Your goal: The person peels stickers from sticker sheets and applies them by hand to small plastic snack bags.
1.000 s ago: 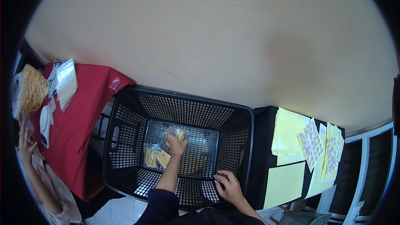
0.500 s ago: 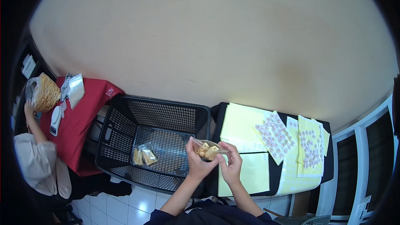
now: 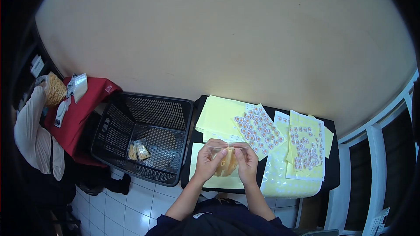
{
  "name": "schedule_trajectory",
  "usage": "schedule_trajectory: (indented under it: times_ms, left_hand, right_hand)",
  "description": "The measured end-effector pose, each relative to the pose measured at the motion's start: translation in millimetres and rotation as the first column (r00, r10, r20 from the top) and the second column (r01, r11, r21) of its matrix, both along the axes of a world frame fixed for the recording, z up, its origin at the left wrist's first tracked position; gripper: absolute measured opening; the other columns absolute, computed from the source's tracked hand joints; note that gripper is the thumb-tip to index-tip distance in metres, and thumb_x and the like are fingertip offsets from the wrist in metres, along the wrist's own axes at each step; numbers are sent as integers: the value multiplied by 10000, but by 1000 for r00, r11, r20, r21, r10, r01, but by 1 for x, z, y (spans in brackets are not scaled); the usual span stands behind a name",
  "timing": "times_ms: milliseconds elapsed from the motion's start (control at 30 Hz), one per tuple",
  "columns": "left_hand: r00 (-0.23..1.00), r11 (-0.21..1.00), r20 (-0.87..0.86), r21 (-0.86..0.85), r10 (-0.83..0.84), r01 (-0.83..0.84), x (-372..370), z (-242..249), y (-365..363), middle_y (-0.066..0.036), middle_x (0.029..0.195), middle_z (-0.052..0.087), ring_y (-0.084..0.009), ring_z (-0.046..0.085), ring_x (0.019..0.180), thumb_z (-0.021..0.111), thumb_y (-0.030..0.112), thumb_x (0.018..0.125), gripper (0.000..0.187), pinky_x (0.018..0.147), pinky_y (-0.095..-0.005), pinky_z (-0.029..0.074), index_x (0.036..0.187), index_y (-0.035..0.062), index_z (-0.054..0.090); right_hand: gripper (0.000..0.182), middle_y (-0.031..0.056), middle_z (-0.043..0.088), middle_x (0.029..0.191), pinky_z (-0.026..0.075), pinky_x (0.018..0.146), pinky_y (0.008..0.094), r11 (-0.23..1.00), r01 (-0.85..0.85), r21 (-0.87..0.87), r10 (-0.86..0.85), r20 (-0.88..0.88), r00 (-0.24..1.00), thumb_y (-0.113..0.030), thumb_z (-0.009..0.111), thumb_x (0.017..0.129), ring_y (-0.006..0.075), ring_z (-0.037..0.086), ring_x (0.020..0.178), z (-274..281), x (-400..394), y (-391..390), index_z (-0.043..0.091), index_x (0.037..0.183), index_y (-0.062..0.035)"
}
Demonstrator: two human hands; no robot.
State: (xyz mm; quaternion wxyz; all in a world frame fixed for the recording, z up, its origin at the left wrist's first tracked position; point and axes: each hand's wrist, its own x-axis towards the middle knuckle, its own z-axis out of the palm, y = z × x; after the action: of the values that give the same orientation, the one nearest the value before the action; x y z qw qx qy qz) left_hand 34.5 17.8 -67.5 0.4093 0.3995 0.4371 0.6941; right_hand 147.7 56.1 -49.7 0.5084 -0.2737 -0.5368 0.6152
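Note:
A clear plastic bag of pale yellow snack sticks [image 3: 226, 166] hangs between my hands, its top edge stretched sideways. My left hand [image 3: 208, 161] pinches the upper left of the bag, thumb on the near side. My right hand [image 3: 248, 162] grips the upper right the same way, both thumbs close to the middle. Beneath the bag lies a yellow sheet [image 3: 199, 157] on the black-covered table. Just beyond my fingers is a sticker sheet with small round labels [image 3: 260, 131].
A black plastic basket [image 3: 146, 97] to the left holds several filled bags [image 3: 138, 150]. More sticker sheets [image 3: 308, 146] lie to the right. Far left, a person [image 3: 33, 137] is beside a red-covered table [image 3: 83, 118] with a large snack bag [image 3: 55, 88] and a white scale [image 3: 61, 112].
My view has shifted right. Both hands have brought the bag from beside the basket to over the yellow sheet, turned it upright and spread its top. The other person's arm has moved.

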Motion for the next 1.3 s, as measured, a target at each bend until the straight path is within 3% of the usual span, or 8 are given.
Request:
schedule_trajectory:
  times_ms: [300, 500, 633, 733, 833, 900, 1033, 1300]
  left_hand:
    - [997, 998, -64, 46, -39, 42, 7, 17, 7, -80, 868, 536, -114, 511, 809, 573, 10, 755, 53, 732, -237, 405, 802, -13, 571]
    - [995, 998, -102, -65, -15, 9, -12, 24, 3, -87, 854, 556, -121, 526, 808, 601, 39, 750, 44, 710, -235, 413, 757, -4, 611]
    - [986, 997, -167, 76, 23, -11, -24, 28, 1, -83, 863, 560, -121, 533, 797, 587, 24, 758, 67, 708, -237, 421, 816, -10, 587]
    - [992, 989, -124, 146, 18, 0, -34, 35, -8, -79, 867, 558, -118, 532, 806, 571, 15, 769, 90, 723, -237, 423, 855, -11, 564]
    - [997, 987, -65, 147, -51, 60, -46, 34, -16, -76, 876, 552, -114, 528, 821, 549, 7, 783, 91, 744, -236, 422, 871, -13, 549]
    - [995, 986, -64, 146, -74, 83, -49, 33, -20, -75, 881, 550, -112, 525, 826, 537, 4, 790, 84, 752, -236, 420, 872, -14, 545]
    - [993, 978, -47, 178, -105, 111, -53, 45, -24, -80, 889, 547, -112, 524, 822, 523, 5, 799, 90, 751, -235, 419, 885, -15, 536]
    - [994, 970, -90, 229, -58, 77, -60, 55, -28, -93, 875, 547, -121, 531, 812, 538, -9, 782, 78, 729, -238, 427, 860, -16, 537]
  right_hand:
    - [94, 56, 594, 800, 404, 723, 225, 994, 89, 59, -93, 70, 993, -78, 556, 802, 86, 531, 769, -7, 6, 6, 578, 827, 11]
    - [83, 56, 597, 758, 404, 697, 215, 971, 193, 141, -205, 70, 976, -72, 563, 796, 90, 537, 721, 3, -15, 0, 579, 814, 8]
    - [82, 52, 596, 746, 404, 694, 215, 974, 201, 105, -204, 22, 979, -71, 563, 795, 91, 539, 711, 12, -29, -7, 580, 809, 8]
    - [75, 63, 582, 753, 402, 694, 209, 983, 164, 79, -166, 15, 986, -63, 570, 784, 100, 537, 740, 14, -34, -10, 582, 806, 8]
    - [75, 79, 562, 793, 406, 701, 213, 985, 77, 157, -73, -29, 997, -35, 594, 750, 119, 533, 777, 15, -36, -8, 583, 811, 7]
    - [99, 91, 547, 839, 415, 708, 223, 942, 26, 334, -24, -9, 1000, -9, 618, 712, 136, 531, 800, 25, -39, -6, 589, 806, 5]
    - [101, 89, 550, 844, 423, 703, 235, 931, -40, 362, 27, 42, 999, 9, 620, 693, 139, 535, 794, 34, -41, -4, 602, 792, -5]
    - [85, 86, 563, 816, 414, 674, 228, 910, -17, 415, -17, 77, 997, -4, 611, 701, 139, 539, 771, 51, -49, -13, 598, 784, -16]
